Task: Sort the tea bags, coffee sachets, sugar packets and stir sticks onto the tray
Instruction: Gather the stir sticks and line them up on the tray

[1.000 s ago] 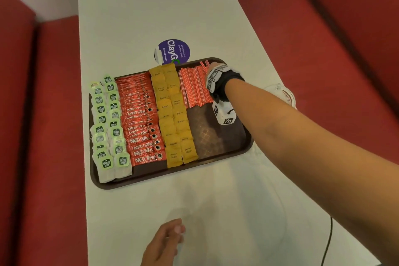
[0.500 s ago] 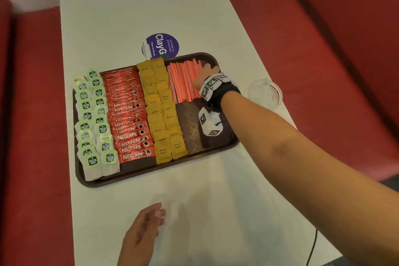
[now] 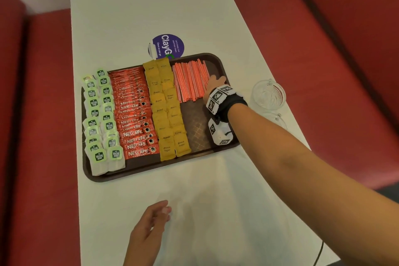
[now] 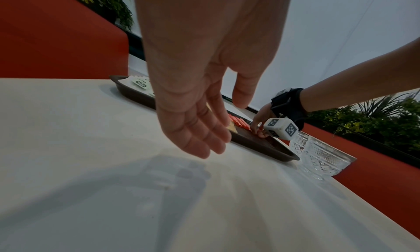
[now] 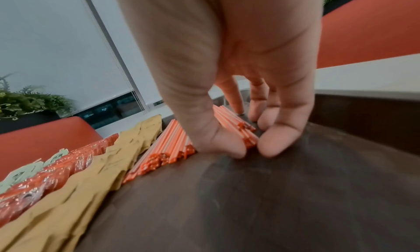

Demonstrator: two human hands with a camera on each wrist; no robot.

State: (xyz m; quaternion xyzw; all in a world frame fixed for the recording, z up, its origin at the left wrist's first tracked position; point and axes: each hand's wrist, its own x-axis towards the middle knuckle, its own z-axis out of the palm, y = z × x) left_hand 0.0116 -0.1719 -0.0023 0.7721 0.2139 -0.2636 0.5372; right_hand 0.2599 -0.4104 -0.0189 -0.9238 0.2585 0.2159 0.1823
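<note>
A brown tray (image 3: 151,168) on the white table holds four rows: tea bags (image 3: 99,119) at the left, then red coffee sachets (image 3: 133,114), yellow sugar packets (image 3: 166,114) and orange stir sticks (image 3: 190,81) at the far right. My right hand (image 3: 216,81) is down at the right edge of the stick pile. In the right wrist view its thumb (image 5: 218,144) and fingers (image 5: 272,144) pinch the near ends of the outermost stir sticks (image 5: 247,139). My left hand (image 3: 155,218) hovers just above the table in front of the tray, fingers relaxed and holding nothing.
A cut-glass cup (image 3: 268,95) stands on the table just right of the tray. A round purple sticker (image 3: 167,46) lies behind the tray. Bare tray floor (image 3: 194,127) shows below the sticks. Red benches (image 3: 323,71) flank the narrow table.
My right hand has drawn back along the right side of the stick pile, from its far end towards its near end. The left hand has stayed in front of the tray.
</note>
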